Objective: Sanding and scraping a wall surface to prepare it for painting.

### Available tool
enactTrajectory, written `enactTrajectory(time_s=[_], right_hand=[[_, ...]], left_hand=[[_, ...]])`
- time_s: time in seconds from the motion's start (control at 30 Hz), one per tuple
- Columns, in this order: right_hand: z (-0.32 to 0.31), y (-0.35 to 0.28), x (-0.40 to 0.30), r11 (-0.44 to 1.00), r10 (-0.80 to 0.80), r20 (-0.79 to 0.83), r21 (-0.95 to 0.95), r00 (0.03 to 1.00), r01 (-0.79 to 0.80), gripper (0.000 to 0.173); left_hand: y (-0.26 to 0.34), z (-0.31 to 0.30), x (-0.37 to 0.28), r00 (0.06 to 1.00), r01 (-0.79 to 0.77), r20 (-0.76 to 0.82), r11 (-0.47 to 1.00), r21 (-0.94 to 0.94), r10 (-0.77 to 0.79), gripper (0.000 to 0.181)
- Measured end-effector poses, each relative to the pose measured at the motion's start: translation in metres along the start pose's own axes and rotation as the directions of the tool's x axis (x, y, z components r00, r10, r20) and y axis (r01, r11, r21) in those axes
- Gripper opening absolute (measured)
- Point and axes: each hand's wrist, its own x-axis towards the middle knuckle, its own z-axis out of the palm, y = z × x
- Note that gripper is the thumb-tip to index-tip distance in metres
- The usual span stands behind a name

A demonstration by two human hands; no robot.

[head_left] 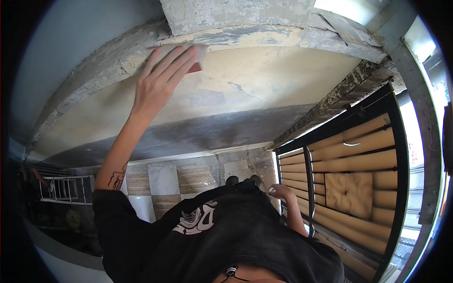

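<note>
My left hand is raised against the wall, fingers spread and palm pressing a thin sheet to its surface. The sheet looks like sandpaper, with a reddish-brown side showing at one corner; motion blurs its pale edge. Around it runs a rough plaster ledge with cream and grey patches. Below the ledge, the cream wall has a crack and scuffs. Down by my right side, my right hand hangs with its fingers curled, near the metal gate. Whether something pale sits between those fingers cannot be made out.
A black-framed gate with tan slats stands to the right. Beneath me is a patterned tile floor. A white metal rack or ladder is in the dark area at far left. A grey post rises at the right rim.
</note>
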Motion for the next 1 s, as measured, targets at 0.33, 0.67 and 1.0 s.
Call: enactTrajectory(time_s=[0.33, 0.67, 1.0], right_hand=[[-0.105, -0.135, -0.001, 0.934, -0.239, -0.608, 0.07, 0.757, 0.352, 0.035], [0.026, 0.03, 0.003, 0.947, 0.299, -0.017, -0.115, 0.954, -0.299, 0.051], [-0.102, -0.1, 0.024, 0.999, 0.02, -0.422, -0.037, 0.906, -0.039, 0.045]], left_hand=[[0.108, 0.055, 0.138, 0.909, -0.148, -0.414, 0.967, -0.206, 0.051, 0.048], [-0.013, 0.023, -0.04, 0.981, 0.11, -0.164, 0.994, 0.026, -0.105, 0.043], [0.1, 0.062, 0.135, 0.847, -0.125, -0.531, 0.963, -0.237, -0.021, 0.043]])
